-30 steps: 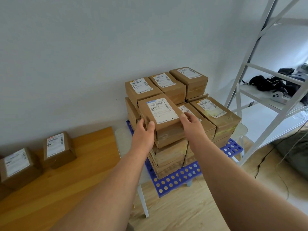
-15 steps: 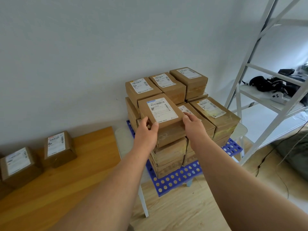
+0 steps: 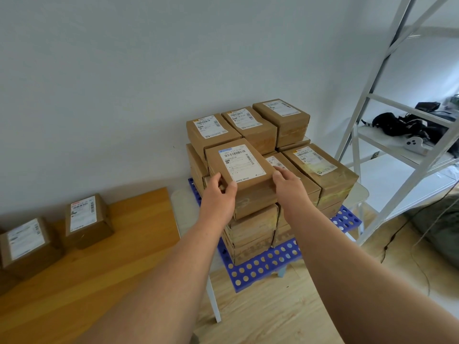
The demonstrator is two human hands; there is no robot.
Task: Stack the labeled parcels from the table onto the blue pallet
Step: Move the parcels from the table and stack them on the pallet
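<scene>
A brown labeled parcel (image 3: 244,170) sits on top of the front left column of the stack on the blue pallet (image 3: 263,266). My left hand (image 3: 219,194) grips its left near corner, thumb on the top edge. My right hand (image 3: 289,186) holds its right side, fingers curled against it. Several more labeled parcels (image 3: 248,125) fill the stack behind and to the right. Two labeled parcels remain on the wooden table: one (image 3: 85,220) and another (image 3: 24,244) at the far left.
The wooden table (image 3: 99,269) runs along the left. The pallet rests on a small white stand (image 3: 213,304) by the wall. A white metal shelf frame (image 3: 387,135) with black items (image 3: 395,122) rises at the right. Cables lie on the floor at the right.
Both hands have slid slightly back along the parcel's sides as it settled onto the stack. The parcel itself has barely moved.
</scene>
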